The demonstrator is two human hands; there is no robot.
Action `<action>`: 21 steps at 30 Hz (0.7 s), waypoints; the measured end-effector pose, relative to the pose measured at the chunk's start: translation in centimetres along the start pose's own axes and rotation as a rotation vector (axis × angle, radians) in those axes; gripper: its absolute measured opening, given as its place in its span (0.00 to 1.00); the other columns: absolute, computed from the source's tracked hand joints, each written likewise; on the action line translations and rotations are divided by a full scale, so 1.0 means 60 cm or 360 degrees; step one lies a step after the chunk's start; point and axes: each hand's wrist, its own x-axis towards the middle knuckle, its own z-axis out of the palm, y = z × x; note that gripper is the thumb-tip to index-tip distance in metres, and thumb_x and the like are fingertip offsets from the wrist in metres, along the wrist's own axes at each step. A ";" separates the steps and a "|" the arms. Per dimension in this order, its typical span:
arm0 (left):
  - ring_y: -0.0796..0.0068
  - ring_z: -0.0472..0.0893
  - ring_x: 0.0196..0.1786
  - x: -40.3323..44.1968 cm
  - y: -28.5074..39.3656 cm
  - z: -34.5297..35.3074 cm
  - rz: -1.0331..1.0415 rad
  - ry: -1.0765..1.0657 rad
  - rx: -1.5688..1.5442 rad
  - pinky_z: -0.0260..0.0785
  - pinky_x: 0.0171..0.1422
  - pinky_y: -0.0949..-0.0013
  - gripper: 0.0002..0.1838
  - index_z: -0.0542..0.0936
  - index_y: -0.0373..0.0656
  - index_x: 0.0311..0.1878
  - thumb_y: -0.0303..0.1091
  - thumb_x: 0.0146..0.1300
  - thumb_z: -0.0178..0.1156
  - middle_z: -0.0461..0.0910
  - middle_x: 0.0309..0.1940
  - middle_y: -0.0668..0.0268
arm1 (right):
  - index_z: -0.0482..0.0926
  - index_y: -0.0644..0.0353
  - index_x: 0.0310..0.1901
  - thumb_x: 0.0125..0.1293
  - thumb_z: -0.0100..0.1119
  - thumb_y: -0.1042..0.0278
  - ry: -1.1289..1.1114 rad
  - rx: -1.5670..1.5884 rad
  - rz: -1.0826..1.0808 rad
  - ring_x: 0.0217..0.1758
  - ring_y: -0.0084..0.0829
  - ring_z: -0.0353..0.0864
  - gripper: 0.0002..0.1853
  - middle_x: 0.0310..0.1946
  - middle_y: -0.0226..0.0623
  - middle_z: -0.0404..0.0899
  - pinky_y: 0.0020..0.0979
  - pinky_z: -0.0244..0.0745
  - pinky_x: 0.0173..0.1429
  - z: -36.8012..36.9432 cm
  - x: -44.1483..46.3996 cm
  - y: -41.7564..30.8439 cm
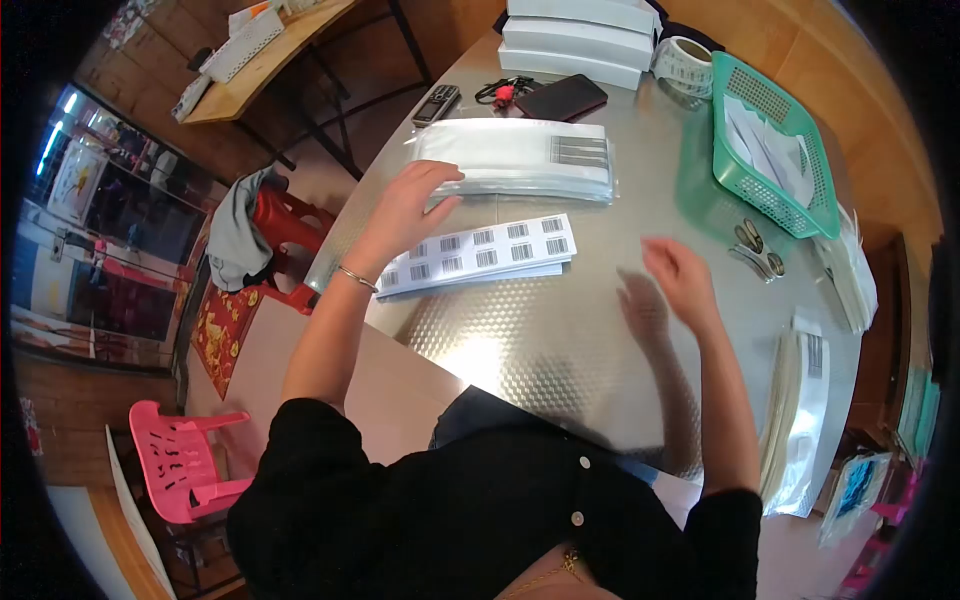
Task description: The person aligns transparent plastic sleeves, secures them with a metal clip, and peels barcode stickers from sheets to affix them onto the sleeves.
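My left hand (405, 205) is at the left end of a stack of clear plastic bags with white inserts (490, 150), thumb and fingers apart, nothing held between them. Just below it lie sheets of barcode labels (485, 248), partly covered by my left wrist. Over the metal table (560, 340), to the right of the sheets, my right hand (680, 280) hovers with its fingers curled; whether anything small is in them cannot be made out. Its reflection shows on the shiny surface.
Behind are white boxes (575, 45), a label roll (684, 65), a dark phone (562, 97) and a keypad phone (436, 105). A green basket (775, 205) with papers, metal clippers (757, 250) and more bag stacks (797, 420) lie right.
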 end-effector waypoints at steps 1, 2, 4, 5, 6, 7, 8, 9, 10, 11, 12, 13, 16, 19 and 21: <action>0.56 0.75 0.58 0.003 -0.012 0.002 0.0006 -0.0030 0.0049 0.67 0.62 0.58 0.17 0.79 0.42 0.51 0.31 0.58 0.64 0.79 0.53 0.58 | 0.80 0.63 0.48 0.64 0.60 0.67 0.0005 0.0093 0.0005 0.33 0.28 0.79 0.13 0.34 0.38 0.82 0.29 0.74 0.41 0.008 0.043 0.006; 0.56 0.75 0.58 0.006 -0.025 0.010 0.0021 -0.0028 0.0114 0.67 0.62 0.58 0.17 0.78 0.43 0.52 0.31 0.58 0.64 0.78 0.54 0.59 | 0.80 0.65 0.48 0.65 0.59 0.66 0.0010 0.0186 0.0005 0.34 0.27 0.78 0.14 0.35 0.37 0.82 0.29 0.74 0.43 0.015 0.086 0.009; 0.56 0.74 0.59 0.011 -0.051 0.029 0.0052 -0.0020 0.0244 0.66 0.63 0.58 0.18 0.78 0.44 0.53 0.31 0.57 0.64 0.77 0.55 0.59 | 0.80 0.67 0.45 0.65 0.58 0.67 -0.0022 0.0409 0.0177 0.32 0.23 0.76 0.13 0.31 0.32 0.81 0.25 0.72 0.40 0.031 0.162 0.016; 0.57 0.74 0.59 0.015 -0.058 0.034 0.0057 -0.0041 0.0272 0.66 0.63 0.57 0.19 0.78 0.44 0.53 0.31 0.57 0.64 0.77 0.56 0.60 | 0.81 0.67 0.43 0.65 0.58 0.67 -0.0067 0.0490 0.0268 0.31 0.22 0.75 0.12 0.30 0.31 0.80 0.24 0.71 0.39 0.038 0.191 0.015; 0.57 0.74 0.59 0.017 -0.063 0.039 0.0063 -0.0063 0.0299 0.66 0.64 0.57 0.20 0.77 0.44 0.54 0.31 0.57 0.64 0.77 0.56 0.60 | 0.81 0.68 0.42 0.65 0.58 0.67 -0.0110 0.0570 0.0360 0.29 0.21 0.75 0.11 0.28 0.30 0.79 0.23 0.70 0.37 0.045 0.215 0.014; 0.57 0.74 0.59 0.018 -0.067 0.043 0.0066 -0.0086 0.0327 0.65 0.64 0.57 0.20 0.77 0.45 0.54 0.31 0.57 0.65 0.77 0.56 0.61 | 0.82 0.68 0.40 0.65 0.57 0.68 -0.0155 0.0652 0.0453 0.28 0.20 0.74 0.11 0.27 0.29 0.79 0.22 0.69 0.35 0.050 0.236 0.016; 0.57 0.75 0.59 0.021 -0.070 0.045 0.0058 -0.0093 0.0309 0.65 0.64 0.57 0.20 0.77 0.45 0.54 0.31 0.56 0.64 0.77 0.56 0.61 | 0.81 0.66 0.42 0.67 0.57 0.67 -0.0236 0.0586 0.0525 0.30 0.18 0.74 0.11 0.29 0.28 0.78 0.21 0.70 0.37 0.053 0.257 0.024; 0.57 0.75 0.59 0.022 -0.071 0.046 0.0049 -0.0102 0.0291 0.66 0.64 0.57 0.20 0.77 0.45 0.54 0.30 0.56 0.64 0.78 0.55 0.61 | 0.81 0.64 0.44 0.68 0.56 0.66 -0.0318 0.0522 0.0599 0.32 0.17 0.74 0.11 0.31 0.27 0.78 0.20 0.71 0.40 0.058 0.274 0.027; 0.57 0.75 0.58 0.023 -0.074 0.047 0.0037 -0.0112 0.0275 0.66 0.64 0.58 0.20 0.77 0.45 0.54 0.30 0.56 0.64 0.78 0.55 0.61 | 0.81 0.62 0.46 0.69 0.56 0.66 -0.0402 0.0458 0.0673 0.34 0.16 0.74 0.11 0.34 0.26 0.78 0.20 0.73 0.42 0.061 0.284 0.030; 0.57 0.75 0.58 0.025 -0.078 0.048 0.0028 -0.0115 0.0248 0.66 0.64 0.58 0.19 0.77 0.44 0.53 0.29 0.56 0.64 0.78 0.54 0.61 | 0.81 0.62 0.45 0.69 0.56 0.65 -0.0398 0.0440 0.0701 0.34 0.15 0.73 0.11 0.33 0.25 0.77 0.19 0.72 0.41 0.061 0.291 0.035; 0.57 0.75 0.57 0.026 -0.082 0.048 0.0017 -0.0121 0.0221 0.66 0.63 0.58 0.19 0.77 0.44 0.53 0.28 0.56 0.63 0.78 0.53 0.61 | 0.81 0.61 0.44 0.68 0.57 0.64 -0.0396 0.0424 0.0731 0.33 0.15 0.73 0.11 0.32 0.25 0.77 0.19 0.72 0.40 0.059 0.295 0.026; 0.57 0.75 0.57 0.027 -0.084 0.050 0.0004 -0.0129 0.0194 0.67 0.63 0.59 0.18 0.77 0.44 0.52 0.27 0.57 0.63 0.79 0.53 0.61 | 0.81 0.61 0.43 0.68 0.57 0.63 -0.0395 0.0409 0.0763 0.33 0.14 0.73 0.11 0.31 0.24 0.77 0.18 0.71 0.39 0.062 0.297 0.020; 0.58 0.75 0.55 0.029 -0.087 0.055 0.0028 -0.0097 0.0150 0.68 0.62 0.60 0.15 0.78 0.43 0.49 0.25 0.57 0.61 0.80 0.51 0.61 | 0.82 0.65 0.33 0.65 0.60 0.63 -0.0111 0.0426 0.0806 0.18 0.18 0.68 0.12 0.20 0.28 0.75 0.23 0.60 0.22 0.082 0.300 0.013; 0.58 0.76 0.55 0.030 -0.090 0.058 0.0017 -0.0098 0.0150 0.69 0.61 0.60 0.14 0.79 0.42 0.48 0.24 0.58 0.59 0.80 0.50 0.61 | 0.82 0.63 0.32 0.65 0.61 0.62 -0.0202 0.0371 0.0859 0.17 0.18 0.67 0.12 0.20 0.29 0.74 0.23 0.58 0.20 0.080 0.315 0.013; 0.58 0.76 0.54 0.029 -0.094 0.061 0.0023 -0.0082 0.0161 0.69 0.61 0.60 0.13 0.80 0.42 0.48 0.24 0.58 0.59 0.80 0.49 0.61 | 0.83 0.62 0.32 0.63 0.63 0.59 -0.0226 0.0488 0.0937 0.18 0.18 0.68 0.13 0.19 0.28 0.74 0.24 0.59 0.20 0.080 0.323 0.018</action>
